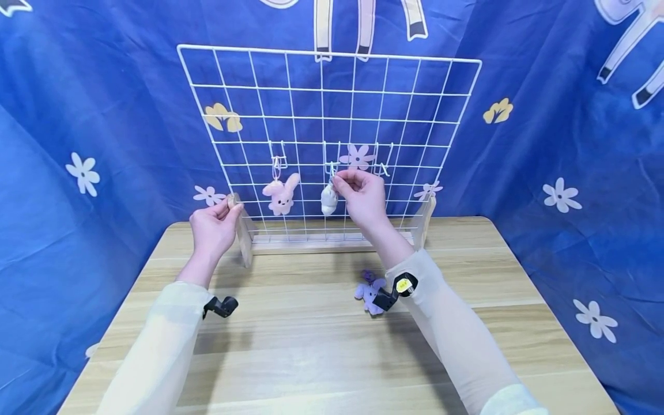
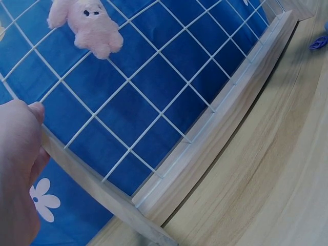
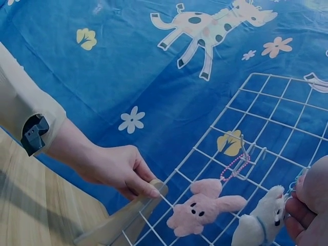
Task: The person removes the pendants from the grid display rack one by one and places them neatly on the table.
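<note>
In the head view the right hand (image 1: 365,199) pinches the top of a small white plush (image 1: 329,200) at the middle hook of a white wire grid (image 1: 306,121). The right wrist view shows this white plush (image 3: 259,220) beside the fingers, with a light blue chain at its top. The left hand (image 1: 214,227) grips the upper end of the grid's left wooden support (image 1: 244,239). A pink plush (image 1: 282,196) hangs from the left hook by a pink bead loop, touched by neither hand.
A purple plush (image 1: 369,295) lies on the wooden table (image 1: 290,334) below the right forearm. The right hook (image 1: 384,168) on the grid holds nothing. A second wooden support (image 1: 424,222) stands at the grid's right end, and a blue patterned cloth (image 1: 560,144) surrounds the table.
</note>
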Motion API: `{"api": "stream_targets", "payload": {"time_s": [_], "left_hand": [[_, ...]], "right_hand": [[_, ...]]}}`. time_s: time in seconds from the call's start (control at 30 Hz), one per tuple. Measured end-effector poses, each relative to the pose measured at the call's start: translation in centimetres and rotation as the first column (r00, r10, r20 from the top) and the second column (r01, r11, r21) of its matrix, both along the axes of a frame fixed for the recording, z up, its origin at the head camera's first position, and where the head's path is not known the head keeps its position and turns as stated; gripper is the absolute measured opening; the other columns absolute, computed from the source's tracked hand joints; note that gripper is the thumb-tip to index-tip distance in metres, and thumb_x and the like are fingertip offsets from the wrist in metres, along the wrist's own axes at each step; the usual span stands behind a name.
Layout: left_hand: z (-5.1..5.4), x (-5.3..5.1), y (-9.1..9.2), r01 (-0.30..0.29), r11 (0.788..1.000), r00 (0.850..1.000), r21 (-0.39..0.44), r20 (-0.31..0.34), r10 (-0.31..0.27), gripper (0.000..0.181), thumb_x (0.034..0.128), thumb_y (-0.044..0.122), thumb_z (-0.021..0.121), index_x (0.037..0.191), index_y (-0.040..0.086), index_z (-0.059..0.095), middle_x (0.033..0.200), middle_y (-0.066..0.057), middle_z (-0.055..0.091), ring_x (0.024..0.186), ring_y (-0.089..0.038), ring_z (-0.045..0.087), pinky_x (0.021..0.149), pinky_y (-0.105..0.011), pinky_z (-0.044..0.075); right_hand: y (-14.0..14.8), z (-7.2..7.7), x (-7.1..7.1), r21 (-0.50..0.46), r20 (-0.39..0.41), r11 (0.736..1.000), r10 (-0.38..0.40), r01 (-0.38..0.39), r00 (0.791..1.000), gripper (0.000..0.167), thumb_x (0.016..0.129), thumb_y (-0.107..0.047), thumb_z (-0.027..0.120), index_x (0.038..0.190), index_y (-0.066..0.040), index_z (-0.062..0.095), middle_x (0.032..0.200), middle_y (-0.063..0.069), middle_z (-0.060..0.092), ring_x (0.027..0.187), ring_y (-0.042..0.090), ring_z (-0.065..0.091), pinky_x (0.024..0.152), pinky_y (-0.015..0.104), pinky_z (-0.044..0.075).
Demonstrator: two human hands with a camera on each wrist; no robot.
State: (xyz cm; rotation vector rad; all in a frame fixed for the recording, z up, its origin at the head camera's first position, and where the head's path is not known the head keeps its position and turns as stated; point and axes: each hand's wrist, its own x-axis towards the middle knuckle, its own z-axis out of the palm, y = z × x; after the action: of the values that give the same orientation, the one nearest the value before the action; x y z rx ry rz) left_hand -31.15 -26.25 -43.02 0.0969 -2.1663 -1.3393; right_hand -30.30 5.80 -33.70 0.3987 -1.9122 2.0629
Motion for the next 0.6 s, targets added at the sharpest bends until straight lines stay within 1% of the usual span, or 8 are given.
{"api": "stream_targets", "payload": {"time_s": [0.13,0.27,0.37,0.53,0.6], "left_hand": [[0.1,0.1,0.0,0.002,1.0,1.0,0.002,0.007,-0.002,0.037,0.0977,0.019,0.08,0.129,0.001,0.071,0.12,-0.019,0.071,0.105,-0.009,0.072,0.083,-0.012,0.058],[0.1,0.1,0.1,0.008,1.0,1.0,0.009,0.008,-0.008,0.038,0.0978,0.019,0.08,0.129,0.0,0.071,0.12,-0.02,0.071,0.108,-0.016,0.072,0.084,-0.013,0.058],[0.1,0.1,0.1,0.012,1.0,1.0,0.006,0.003,-0.012,0.039,0.098,0.019,0.08,0.13,0.0,0.07,0.119,-0.02,0.071,0.109,-0.02,0.072,0.084,-0.013,0.057],[0.2,0.1,0.1,0.012,1.0,1.0,-0.002,0.001,-0.012,0.039,0.098,0.02,0.08,0.131,0.0,0.07,0.119,-0.02,0.071,0.109,-0.023,0.072,0.085,-0.014,0.057],[0.1,0.1,0.1,0.012,1.0,1.0,0.001,0.006,-0.012,0.04,0.098,0.02,0.08,0.131,0.0,0.07,0.119,-0.021,0.071,0.109,-0.023,0.071,0.085,-0.014,0.057]], "right_hand": [[0.1,0.2,0.4,0.015,-0.005,1.0,-0.004,0.004,1.0,0.003,0.097,0.004,0.073,0.097,0.005,0.076,0.094,0.018,0.075,0.078,0.013,0.067,0.075,0.022,0.061],[0.2,0.2,0.7,0.028,-0.013,1.0,-0.009,0.009,1.0,0.006,0.097,0.003,0.074,0.101,0.009,0.075,0.097,0.018,0.075,0.079,0.013,0.067,0.076,0.022,0.06],[0.2,0.3,0.9,0.022,-0.027,1.0,-0.006,0.007,1.0,0.004,0.097,0.004,0.074,0.099,0.008,0.075,0.097,0.019,0.075,0.078,0.012,0.066,0.075,0.021,0.06],[0.4,0.5,1.4,0.018,-0.048,1.0,0.002,-0.001,0.999,0.005,0.097,0.004,0.074,0.098,0.009,0.075,0.092,0.015,0.074,0.077,0.01,0.066,0.074,0.02,0.059],[0.5,0.5,1.6,0.023,-0.049,1.0,0.006,-0.005,0.999,0.009,0.097,0.003,0.074,0.1,0.012,0.074,0.091,0.013,0.074,0.077,0.01,0.066,0.074,0.02,0.059]]}}
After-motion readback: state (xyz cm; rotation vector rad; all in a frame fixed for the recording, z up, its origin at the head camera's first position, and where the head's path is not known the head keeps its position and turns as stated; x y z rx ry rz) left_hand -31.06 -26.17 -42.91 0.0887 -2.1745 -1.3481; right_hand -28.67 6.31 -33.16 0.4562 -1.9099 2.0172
